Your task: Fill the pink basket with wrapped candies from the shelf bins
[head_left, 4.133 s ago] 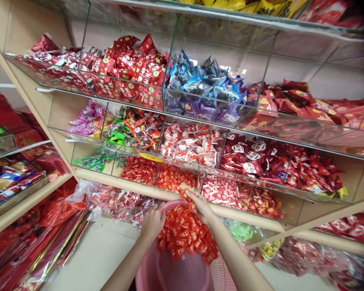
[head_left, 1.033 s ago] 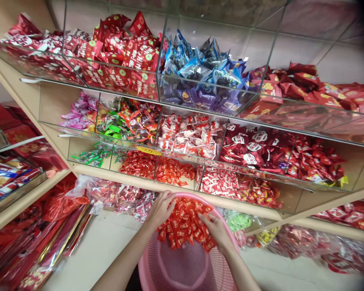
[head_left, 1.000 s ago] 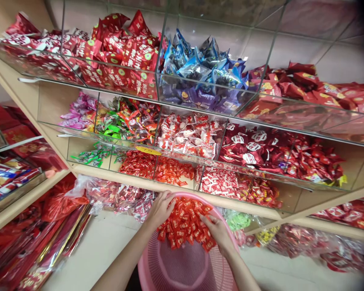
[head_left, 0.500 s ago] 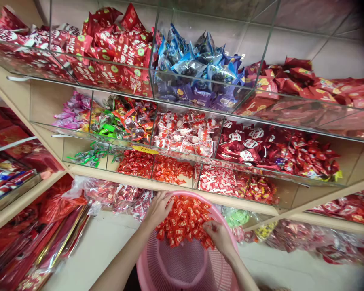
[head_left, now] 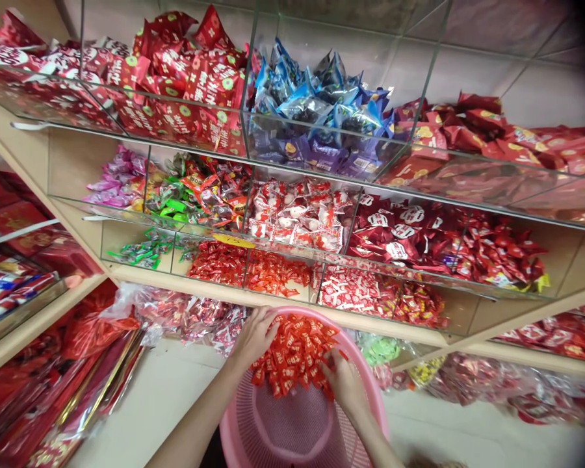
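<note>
A pink plastic mesh basket [head_left: 230, 437] is tilted in front of me, its far rim against the lowest shelf. Many small red-wrapped candies [head_left: 292, 354] are heaped in its far part, with the mesh bottom bare nearer me. My left hand [head_left: 254, 337] is closed over the basket's far left rim, fingers bent inward towards the candies. At the right edge of the heap my right hand [head_left: 347, 383] has its fingers curled in among the candies. A red candy shows by its knuckles; its fingertips are partly hidden.
Glass-fronted shelves of wrapped sweets rise ahead, with blue packets [head_left: 316, 97] on top and red-and-white candies [head_left: 297, 211] below. A yellow price tag [head_left: 234, 240] hangs on a glass edge. Plastic bags of sweets [head_left: 478, 380] lie on the floor under the right side.
My right hand has shifted slightly left and pushed deeper into the candies, and a candy now shows beside its knuckles. My left hand and the basket have stayed in place.
</note>
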`<move>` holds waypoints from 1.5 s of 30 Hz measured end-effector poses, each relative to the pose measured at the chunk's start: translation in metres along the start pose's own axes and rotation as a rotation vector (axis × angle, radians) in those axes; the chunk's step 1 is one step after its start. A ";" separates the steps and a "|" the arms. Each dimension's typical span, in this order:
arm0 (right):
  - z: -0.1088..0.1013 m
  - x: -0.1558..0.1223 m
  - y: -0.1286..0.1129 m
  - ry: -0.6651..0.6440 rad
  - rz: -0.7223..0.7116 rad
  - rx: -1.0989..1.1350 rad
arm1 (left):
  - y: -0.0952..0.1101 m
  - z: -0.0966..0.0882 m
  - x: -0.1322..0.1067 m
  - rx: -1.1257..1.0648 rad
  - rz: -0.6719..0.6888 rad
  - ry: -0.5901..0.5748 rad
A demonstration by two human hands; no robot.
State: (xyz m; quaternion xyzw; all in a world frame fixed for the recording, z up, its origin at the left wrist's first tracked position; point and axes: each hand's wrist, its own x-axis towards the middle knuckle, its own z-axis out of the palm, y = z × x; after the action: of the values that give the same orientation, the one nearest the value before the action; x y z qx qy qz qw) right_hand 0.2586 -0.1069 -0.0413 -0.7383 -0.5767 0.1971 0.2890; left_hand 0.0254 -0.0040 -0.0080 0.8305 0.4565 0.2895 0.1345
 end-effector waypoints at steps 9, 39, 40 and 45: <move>-0.026 0.006 -0.002 0.102 0.107 0.311 | -0.002 0.001 0.000 0.010 -0.005 -0.006; -0.017 -0.019 0.016 -0.014 -0.015 -0.268 | -0.003 0.002 -0.001 0.014 0.009 0.017; -0.017 -0.019 0.013 -0.038 0.002 -0.357 | -0.002 0.002 -0.001 0.014 0.010 0.015; -0.019 -0.019 -0.001 -0.077 0.034 -0.627 | 0.000 0.000 0.000 0.011 -0.003 -0.004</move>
State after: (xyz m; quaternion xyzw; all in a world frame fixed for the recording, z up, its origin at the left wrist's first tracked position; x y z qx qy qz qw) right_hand 0.2649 -0.1292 -0.0270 -0.7928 -0.6076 0.0425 0.0220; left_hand 0.0251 -0.0041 -0.0080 0.8310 0.4592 0.2851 0.1315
